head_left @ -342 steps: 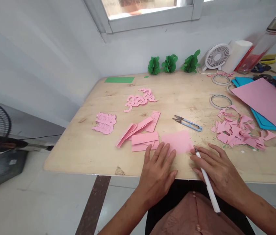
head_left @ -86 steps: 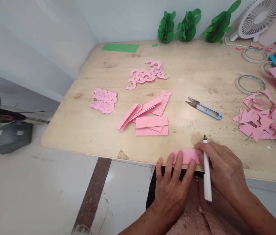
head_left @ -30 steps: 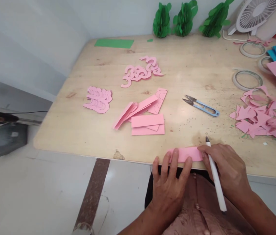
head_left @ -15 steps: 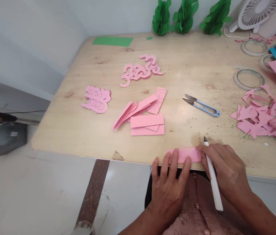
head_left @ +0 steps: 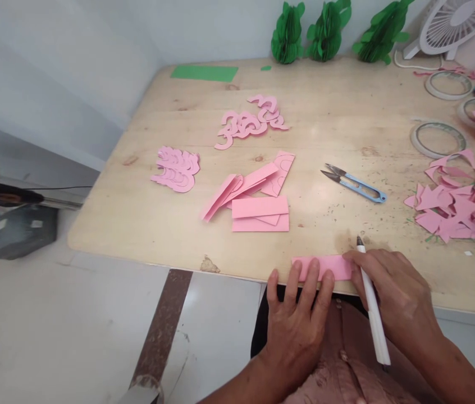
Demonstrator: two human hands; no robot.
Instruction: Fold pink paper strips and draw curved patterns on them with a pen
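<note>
A folded strip of pink paper (head_left: 336,267) lies at the table's front edge. My left hand (head_left: 298,314) rests on it with fingers spread, the tips pressing it down. My right hand (head_left: 397,292) holds a white pen (head_left: 374,320), its dark tip pointing away from me, and the fingertips touch the strip's right end. Farther in, several folded pink paper pieces (head_left: 260,216) overlap, one marked with curved lines. Blue-handled thread snips (head_left: 357,185) lie beyond my right hand, blades spread.
Cut pink curls (head_left: 246,123) and a stack of scalloped pink cut-outs (head_left: 176,170) lie farther left. Pink scraps (head_left: 460,207) and tape rolls (head_left: 438,140) are on the right. Green paper shapes (head_left: 287,36), a white fan (head_left: 452,25) and a green strip (head_left: 204,73) stand or lie at the back.
The whole view has shifted slightly, so things sit farther right. Both hands keep their places on the pink strip, and the pen stays in the right hand.
</note>
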